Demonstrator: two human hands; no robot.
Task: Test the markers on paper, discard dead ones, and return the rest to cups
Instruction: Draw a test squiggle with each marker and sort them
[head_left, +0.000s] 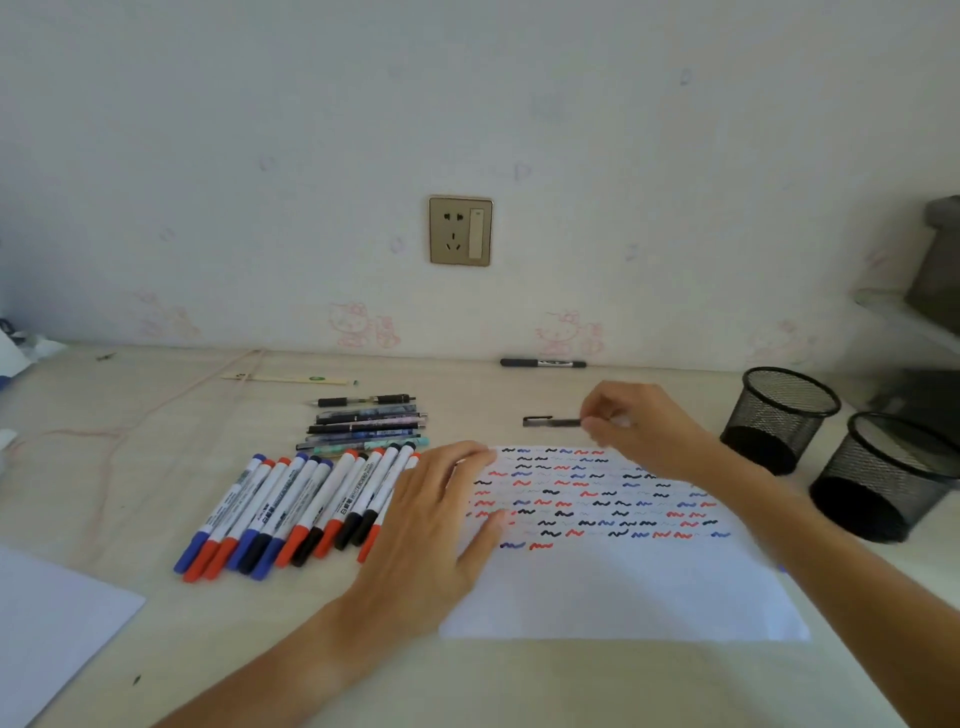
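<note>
A white sheet of paper (623, 587) lies on the desk, its upper half filled with red, blue and black squiggles. My left hand (436, 525) rests flat on the sheet's left edge, fingers spread. My right hand (631, 423) pinches a thin dark pen (550, 421) just beyond the paper's top edge, the pen lying level and pointing left. Left of the paper lies a row of several whiteboard markers (291, 512) with red, blue and black caps. Behind them is a stack of several pens (369, 423). Two black mesh cups (779, 415) (883, 475) stand at the right.
A black marker (543, 362) lies by the wall. A wrapped pair of chopsticks (288, 379) and a pink cord (171, 402) lie at the back left. Another white sheet (47, 629) sits at the front left. A wall socket (460, 230) is above the desk.
</note>
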